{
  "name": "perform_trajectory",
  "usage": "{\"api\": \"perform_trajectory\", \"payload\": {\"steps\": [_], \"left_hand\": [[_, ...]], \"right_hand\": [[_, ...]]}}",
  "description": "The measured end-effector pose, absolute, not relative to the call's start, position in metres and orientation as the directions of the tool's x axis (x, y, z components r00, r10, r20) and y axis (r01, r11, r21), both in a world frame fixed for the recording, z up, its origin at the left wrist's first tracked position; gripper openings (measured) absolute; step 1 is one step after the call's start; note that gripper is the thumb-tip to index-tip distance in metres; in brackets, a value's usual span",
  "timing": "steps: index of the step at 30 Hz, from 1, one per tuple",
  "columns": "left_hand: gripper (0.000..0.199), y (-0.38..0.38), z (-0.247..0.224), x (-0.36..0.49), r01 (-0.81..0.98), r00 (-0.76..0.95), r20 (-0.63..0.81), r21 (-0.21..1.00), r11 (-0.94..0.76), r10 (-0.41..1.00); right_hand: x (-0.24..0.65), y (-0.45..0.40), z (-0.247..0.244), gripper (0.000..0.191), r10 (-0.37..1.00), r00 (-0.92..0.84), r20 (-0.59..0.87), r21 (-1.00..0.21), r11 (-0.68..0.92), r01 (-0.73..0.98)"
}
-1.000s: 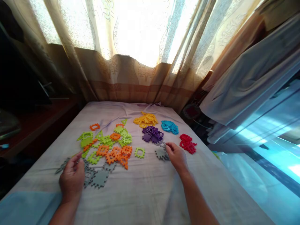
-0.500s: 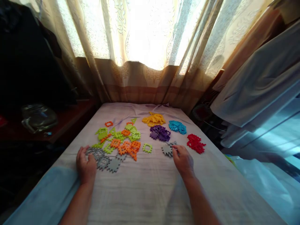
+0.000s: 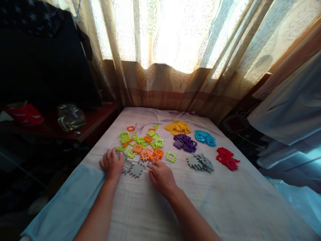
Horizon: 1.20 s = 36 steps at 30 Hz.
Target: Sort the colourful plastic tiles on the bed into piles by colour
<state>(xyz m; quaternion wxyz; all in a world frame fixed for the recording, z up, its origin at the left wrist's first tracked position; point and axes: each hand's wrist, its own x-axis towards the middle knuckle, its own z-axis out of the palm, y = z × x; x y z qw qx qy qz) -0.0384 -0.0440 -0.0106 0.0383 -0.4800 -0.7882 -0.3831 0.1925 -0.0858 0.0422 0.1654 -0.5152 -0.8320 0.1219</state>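
Grey toothed plastic building tiles [image 3: 136,170] lie at the near edge of a mixed pile on the sheet. My left hand [image 3: 112,164] rests over the left end of these grey tiles, its fingers apart and hiding some of them. At the pile's right side, my right hand [image 3: 162,177] reaches in with bent fingers, thumb and forefinger apart, beside a grey tile and just below the orange tiles [image 3: 157,154]. Behind them lie lime-green tiles [image 3: 157,143]. A lone green square frame [image 3: 171,157] is right of the pile.
Sorted heaps sit to the right: yellow [image 3: 178,127], purple [image 3: 185,143], blue [image 3: 205,138], red [image 3: 227,158] and grey [image 3: 200,162]. A blue cloth [image 3: 72,197] covers the left bed edge. A glass jug [image 3: 71,117] stands on the side table.
My right hand has left the grey heap on the right and moved left to the mixed pile. My left hand stays at the grey tiles. The view has turned left.
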Motion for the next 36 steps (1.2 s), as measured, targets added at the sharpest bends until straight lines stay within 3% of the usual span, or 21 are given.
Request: {"api": "perform_trajectory", "payload": {"steps": [4,8,13,16,21,28,36], "left_hand": [[0.045,-0.045,-0.016,-0.032,0.807,-0.452,0.453,0.574,0.136,0.769],[0.041,-0.047,-0.023,-0.019,0.804,-0.373,0.491,0.595,0.01,0.787],[0.039,-0.053,-0.027,-0.009,0.766,-0.338,0.522,0.636,-0.093,0.783],[0.038,-0.06,-0.027,-0.006,0.74,-0.34,0.529,0.661,-0.127,0.777],[0.039,-0.073,-0.024,-0.003,0.639,-0.36,0.475,0.753,-0.159,0.803],[0.042,-0.074,-0.014,-0.002,0.605,-0.386,0.432,0.785,-0.13,0.815],[0.04,-0.075,-0.01,-0.001,0.543,-0.433,0.401,0.831,-0.122,0.807]], "right_hand": [[0.172,-0.076,0.04,0.02,0.894,-0.436,0.104,-0.278,0.447,0.85],[0.172,-0.067,0.031,0.015,0.896,-0.413,0.162,-0.251,0.442,0.861],[0.192,-0.069,0.021,0.015,0.869,-0.358,0.342,-0.361,0.473,0.804],[0.215,-0.074,0.017,0.019,0.883,-0.222,0.414,-0.535,0.433,0.725],[0.276,-0.071,0.014,0.031,0.927,0.08,0.366,-0.712,0.224,0.666],[0.368,-0.064,0.013,0.049,0.793,0.51,0.334,-0.763,-0.09,0.64],[0.391,-0.065,0.005,0.052,0.724,0.589,0.359,-0.726,-0.18,0.664]]}}
